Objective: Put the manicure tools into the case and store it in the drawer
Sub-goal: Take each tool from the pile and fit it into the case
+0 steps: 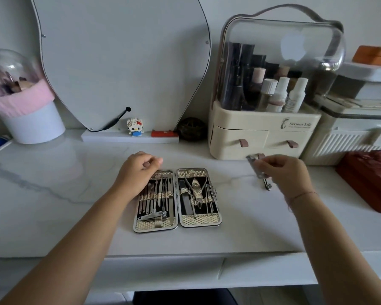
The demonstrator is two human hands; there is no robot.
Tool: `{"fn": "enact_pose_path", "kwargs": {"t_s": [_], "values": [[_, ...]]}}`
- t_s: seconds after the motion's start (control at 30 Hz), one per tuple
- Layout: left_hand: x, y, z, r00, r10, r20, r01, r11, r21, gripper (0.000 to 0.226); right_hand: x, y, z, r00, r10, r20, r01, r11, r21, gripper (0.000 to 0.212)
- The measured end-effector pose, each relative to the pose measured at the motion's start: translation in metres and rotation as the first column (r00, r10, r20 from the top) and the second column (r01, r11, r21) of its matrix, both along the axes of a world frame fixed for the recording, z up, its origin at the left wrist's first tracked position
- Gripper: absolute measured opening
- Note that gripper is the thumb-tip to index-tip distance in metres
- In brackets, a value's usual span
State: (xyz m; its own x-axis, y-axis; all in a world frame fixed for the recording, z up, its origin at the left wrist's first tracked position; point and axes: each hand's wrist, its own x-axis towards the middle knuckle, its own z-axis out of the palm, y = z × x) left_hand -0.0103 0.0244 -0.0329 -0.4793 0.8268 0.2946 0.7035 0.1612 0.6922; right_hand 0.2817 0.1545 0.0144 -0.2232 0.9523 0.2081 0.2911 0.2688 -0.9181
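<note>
An open manicure case (177, 200) lies flat on the white marble tabletop, both halves filled with metal tools under gold straps. My left hand (136, 172) rests on the case's top left corner, fingers curled, holding nothing. My right hand (282, 172) hovers to the right of the case, pinching a silver nail clipper (254, 167) above the table. Just below that hand a second small metal tool (267, 186) lies on the tabletop. Two drawer fronts (262, 271) run under the table's front edge.
A cream cosmetic organizer (264, 137) with a clear lid and small drawers stands behind my right hand. A red pouch (370, 181) sits at the right edge. At the back stand a mirror (119, 62), a small toy figure (135, 127) and a white pot (35, 124).
</note>
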Motion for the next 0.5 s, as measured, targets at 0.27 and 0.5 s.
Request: {"fn": "enact_pose_path", "kwargs": {"t_s": [0.27,0.5], "values": [[0.021,-0.002,0.013,0.988,-0.145,0.046,0.135,0.975,0.176,0.04,-0.108,-0.037,0.014,0.809,0.399,-0.431,-0.568,0.718,-0.401,0.011],[0.024,0.001,0.017,0.93,-0.236,0.28,0.171,0.956,0.238,0.036,-0.136,-0.037,0.006,0.809,0.368,-0.458,-0.542,0.768,-0.341,0.006]]}}
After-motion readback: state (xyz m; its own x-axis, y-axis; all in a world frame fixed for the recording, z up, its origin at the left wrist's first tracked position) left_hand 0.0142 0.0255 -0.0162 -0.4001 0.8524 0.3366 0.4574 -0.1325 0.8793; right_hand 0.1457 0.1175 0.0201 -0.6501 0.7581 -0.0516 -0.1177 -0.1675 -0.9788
